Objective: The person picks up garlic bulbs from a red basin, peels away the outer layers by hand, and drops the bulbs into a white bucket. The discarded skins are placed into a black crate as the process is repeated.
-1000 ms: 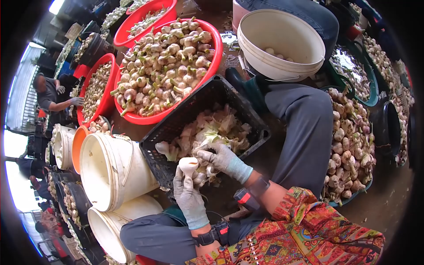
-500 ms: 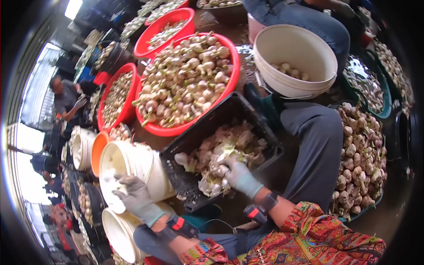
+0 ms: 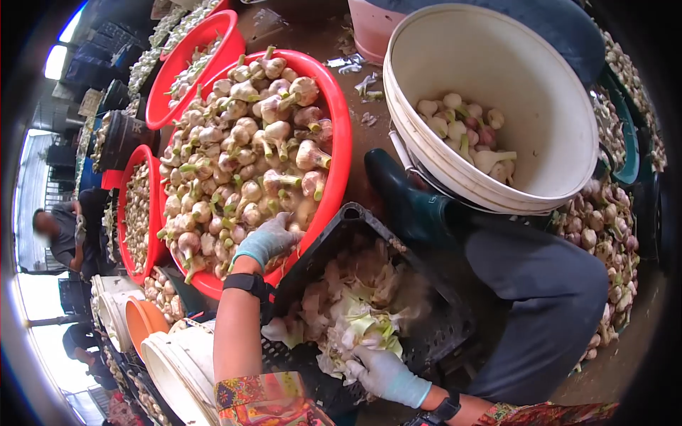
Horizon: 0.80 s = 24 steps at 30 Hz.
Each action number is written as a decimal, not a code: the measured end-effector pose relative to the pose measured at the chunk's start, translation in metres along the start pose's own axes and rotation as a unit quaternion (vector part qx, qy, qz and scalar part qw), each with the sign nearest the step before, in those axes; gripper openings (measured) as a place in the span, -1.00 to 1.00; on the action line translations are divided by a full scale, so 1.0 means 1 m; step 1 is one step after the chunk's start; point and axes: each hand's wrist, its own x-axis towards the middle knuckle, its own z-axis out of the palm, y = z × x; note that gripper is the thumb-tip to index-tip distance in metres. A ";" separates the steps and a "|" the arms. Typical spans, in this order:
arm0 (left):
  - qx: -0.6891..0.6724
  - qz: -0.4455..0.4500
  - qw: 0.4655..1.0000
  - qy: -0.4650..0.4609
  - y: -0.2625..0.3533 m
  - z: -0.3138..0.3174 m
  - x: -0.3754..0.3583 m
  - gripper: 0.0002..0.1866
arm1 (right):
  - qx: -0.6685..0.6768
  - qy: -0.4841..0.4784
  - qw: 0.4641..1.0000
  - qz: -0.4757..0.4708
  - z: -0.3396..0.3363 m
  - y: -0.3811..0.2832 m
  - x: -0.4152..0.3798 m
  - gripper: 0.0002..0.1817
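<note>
My left hand [image 3: 268,240], in a grey glove with a light blue cuff, reaches over the near rim of a red basin [image 3: 342,153] heaped with garlic bulbs [image 3: 241,131]. Its fingers curl round a garlic bulb [image 3: 305,209], which is blurred. Below it on the right, my gloved right hand [image 3: 387,373] is over the near side of a black plastic crate [image 3: 433,284]. The right fingers are pinched together at the pile of loose garlic skins [image 3: 362,316]; what they hold, if anything, is hidden.
A white bucket [image 3: 490,92] with some trimmed bulbs stands beyond my green boot [image 3: 405,195]. More garlic is heaped at the right [image 3: 604,241]. White buckets [image 3: 181,362] and an orange bucket [image 3: 145,319] stand at the left. Another person [image 3: 67,231] is at the far left.
My left hand has gone from above the white buckets at the left up to the garlic in the red basin. My right hand stays at the crate. The view has shifted closer.
</note>
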 end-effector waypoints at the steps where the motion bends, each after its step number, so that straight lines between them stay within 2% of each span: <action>1: 0.005 -0.003 1.000 -0.009 -0.005 0.001 0.003 -0.28 | 0.021 -0.010 0.999 0.024 0.001 0.000 0.001 -0.77; 3: 0.114 0.003 0.992 0.059 -0.015 -0.002 0.000 -0.39 | 0.017 -0.025 0.998 0.051 -0.002 -0.003 0.002 -0.76; 4: 0.115 0.002 0.992 0.058 -0.010 -0.006 -0.012 -0.39 | 0.018 -0.025 0.998 0.051 -0.004 -0.004 0.003 -0.76; 6: -0.012 -0.053 0.996 0.070 -0.007 -0.014 -0.047 -0.48 | 0.015 0.006 1.000 0.027 -0.006 -0.008 -0.002 -0.75; 7: -0.155 0.018 0.977 0.144 -0.022 -0.008 -0.061 -0.52 | 0.016 0.002 1.000 0.021 -0.006 -0.007 -0.004 -0.75; 8: -0.275 0.065 0.944 0.170 -0.034 -0.005 -0.075 -0.55 | 0.005 0.006 1.000 0.009 -0.004 -0.004 -0.005 -0.76; 9: -0.414 0.098 0.889 0.172 -0.041 0.003 -0.096 -0.56 | -0.004 0.009 1.000 -0.004 -0.003 -0.006 -0.008 -0.77; 10: -0.542 0.130 0.812 0.172 -0.044 0.016 -0.119 -0.56 | 0.066 0.029 0.996 -0.061 -0.009 -0.016 -0.010 -0.71; 11: -0.626 0.207 0.729 0.184 -0.043 0.037 -0.142 -0.55 | 0.074 0.071 0.987 -0.126 -0.001 -0.012 -0.009 -0.67; 12: -0.714 0.197 0.650 0.169 -0.042 0.060 -0.166 -0.58 | 0.082 0.111 0.972 -0.188 0.009 -0.008 -0.010 -0.61; 14: -0.751 0.203 0.600 0.184 -0.026 0.108 -0.214 -0.61 | 0.044 0.054 0.984 -0.162 -0.001 -0.023 -0.021 -0.50; 17: -0.853 0.203 0.449 0.171 -0.015 0.183 -0.266 -0.60 | 0.009 0.027 0.972 -0.234 -0.004 -0.037 -0.034 -0.45; 18: -0.851 0.205 0.452 0.170 -0.011 0.201 -0.280 -0.60 | -0.001 -0.002 0.969 -0.246 -0.005 -0.039 -0.040 -0.46; 19: -0.864 0.216 0.431 0.149 -0.018 0.225 -0.284 -0.62 | -0.110 -0.061 0.968 -0.216 -0.009 -0.044 -0.048 -0.47; 20: -0.871 0.231 0.412 0.138 -0.027 0.245 -0.290 -0.63 | -0.107 -0.105 0.972 -0.182 0.002 -0.039 -0.054 -0.47; 22: -0.851 0.191 0.423 0.245 -0.014 0.263 -0.313 -0.67 | -0.102 -0.143 0.961 -0.216 0.011 -0.031 -0.060 -0.46; 24: -0.861 0.117 0.381 0.315 -0.005 0.274 -0.321 -0.68 | -0.116 -0.164 0.954 -0.224 0.024 -0.020 -0.060 -0.52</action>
